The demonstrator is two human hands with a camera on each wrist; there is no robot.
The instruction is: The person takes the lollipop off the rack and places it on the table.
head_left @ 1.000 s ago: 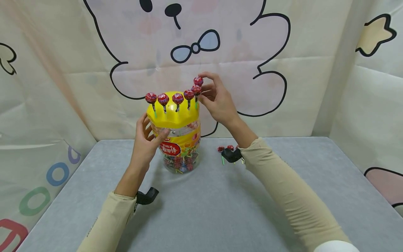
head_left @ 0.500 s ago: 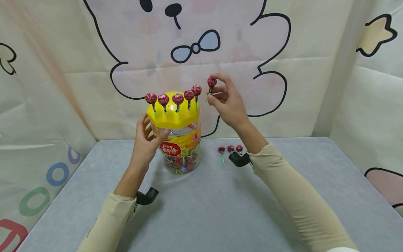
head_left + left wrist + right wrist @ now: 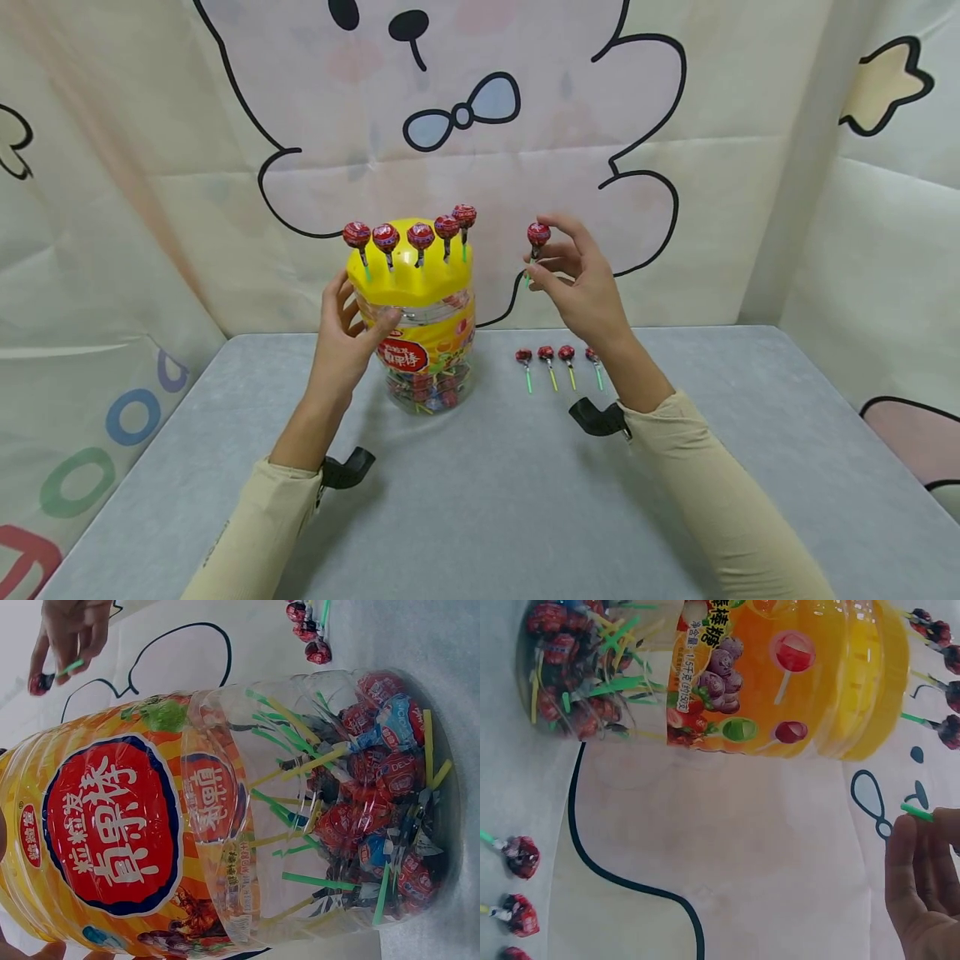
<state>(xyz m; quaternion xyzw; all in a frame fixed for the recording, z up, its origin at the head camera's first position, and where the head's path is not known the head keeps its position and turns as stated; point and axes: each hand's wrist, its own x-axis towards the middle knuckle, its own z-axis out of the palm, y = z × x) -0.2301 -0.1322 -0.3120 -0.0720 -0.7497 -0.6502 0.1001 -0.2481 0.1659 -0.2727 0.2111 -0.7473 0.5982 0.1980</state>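
A clear plastic candy jar (image 3: 405,357) with a yellow lid (image 3: 405,288) stands upright on the table. Several red-wrapped lollipops (image 3: 420,237) stick up from the lid along its edge. My left hand (image 3: 341,346) grips the jar's upper left side, thumb across the front. Right of the jar and above the table, my right hand (image 3: 588,287) pinches a lollipop (image 3: 538,234) with its head up, apart from the lid. In the right wrist view, only this lollipop's green stick (image 3: 917,813) shows clearly. More wrapped lollipops (image 3: 375,795) fill the jar's bottom.
Several lollipops (image 3: 546,353) lie in a row on the grey table (image 3: 480,500), right of the jar, below my right hand; my right wrist partly covers the last one. A printed cloth (image 3: 720,233) hangs behind the table.
My right hand has moved away from the lid to the right, then lower, carrying the lollipop. More of the row on the table shows now. My left hand stays on the jar.
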